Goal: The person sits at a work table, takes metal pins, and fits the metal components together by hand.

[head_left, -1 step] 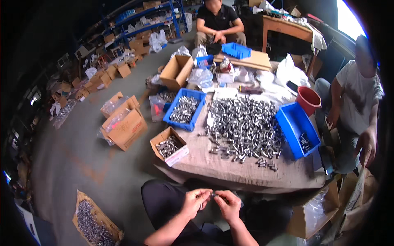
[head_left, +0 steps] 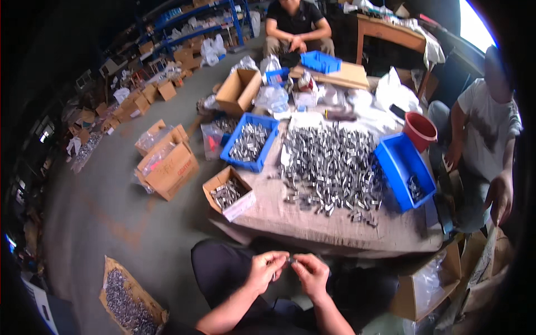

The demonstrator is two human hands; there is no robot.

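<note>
Above my lap, in front of the low table's near edge, my left hand (head_left: 269, 269) and my right hand (head_left: 310, 273) meet fingertip to fingertip. Both are closed in a pinch on a small metal part (head_left: 291, 261), mostly covered by the fingers. Its exact kind is too small to make out. Beyond them a wide heap of short, shiny metal pieces (head_left: 332, 167) covers the cloth-topped table (head_left: 268, 215). A small open carton (head_left: 239, 207) of similar pieces stands at the table's near left corner, with a blue bin (head_left: 258, 166) of them behind it.
At the table's right lies a tilted blue bin (head_left: 399, 176) with few pieces, beside a red bucket (head_left: 420, 127). One person (head_left: 298, 28) sits at the far side, another (head_left: 486, 134) at the right. Cartons (head_left: 170, 173) and a cardboard tray of parts (head_left: 159, 312) rest on the floor.
The whole view has shifted a little, so the table and bins appear slightly higher. My hands keep nearly the same pinch on the small metal part.
</note>
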